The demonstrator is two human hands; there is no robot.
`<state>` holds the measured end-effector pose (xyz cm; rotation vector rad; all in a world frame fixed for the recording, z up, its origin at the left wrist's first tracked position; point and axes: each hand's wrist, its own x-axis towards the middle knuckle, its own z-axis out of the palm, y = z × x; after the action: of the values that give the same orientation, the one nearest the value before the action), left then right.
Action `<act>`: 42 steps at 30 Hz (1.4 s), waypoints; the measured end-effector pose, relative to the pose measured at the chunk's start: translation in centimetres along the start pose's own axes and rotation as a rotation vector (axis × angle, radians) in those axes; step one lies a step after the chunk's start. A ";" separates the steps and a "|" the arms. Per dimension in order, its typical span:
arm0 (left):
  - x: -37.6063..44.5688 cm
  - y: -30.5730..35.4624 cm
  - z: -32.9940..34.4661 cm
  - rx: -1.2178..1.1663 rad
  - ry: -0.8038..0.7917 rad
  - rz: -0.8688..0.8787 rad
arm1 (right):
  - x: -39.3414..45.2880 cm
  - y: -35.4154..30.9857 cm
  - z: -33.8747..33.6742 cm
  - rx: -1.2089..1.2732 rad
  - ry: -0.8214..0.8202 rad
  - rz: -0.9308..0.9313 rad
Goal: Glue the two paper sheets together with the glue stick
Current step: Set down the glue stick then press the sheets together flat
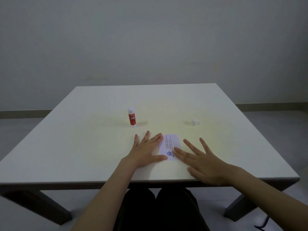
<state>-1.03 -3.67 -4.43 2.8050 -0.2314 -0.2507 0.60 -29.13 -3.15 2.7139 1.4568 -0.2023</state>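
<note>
**Two flat hands on thin paper: handle it by pressure, not by pinching**

Both hands are spread wide with fingers splayed, gripping nothing. The left hand (146, 151) lies palm-down on the worktop (93, 147) with its fingertips and thumb over the left edge of the paper sheets (171, 145). The right hand (202, 161) is beside the sheets, its longest fingertip touching or just over their near right corner; I cannot tell whether the palm is pressed down or hovering.

Only one small printed rectangle shows, with a blue logo at its near end. Whether a second sheet lies directly under it cannot be told from this view. It sits near the front middle of the worktop, between the hands.

Paper this small will likely be very light and floppy, and it should slide easily on the smooth surface. Pinning it with flat fingers near an edge looks safer than pinching, which could crease it. Rubbing outward from the middle would probably seat the joint best, if glue is already on.

The glue stick (132, 117) stands upright, well beyond the left hand. Its white tip looks uncapped, though that is hard to confirm. A small white cap (194, 122) lies apart, beyond the right hand. The stick is rigid and light; taking it round the red barrel seems the natural hold.
</note>
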 end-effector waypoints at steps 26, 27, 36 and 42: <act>0.1 -0.2 0.2 -0.035 0.016 0.014 | 5.7 -1.7 0.6 0.052 0.102 0.036; 0.1 -0.3 0.2 -0.028 0.012 0.018 | 5.0 -2.0 1.2 0.043 0.100 -0.016; 0.0 0.0 0.0 -0.017 -0.006 -0.004 | 4.8 0.1 -0.5 0.084 0.060 0.190; 0.3 -0.4 0.1 0.030 -0.046 -0.009 | 2.3 -2.4 1.4 0.074 0.118 0.058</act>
<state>-0.67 -3.40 -4.66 2.8325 -0.2342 -0.3164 -0.28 -26.09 -4.80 2.8684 1.4232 -0.0961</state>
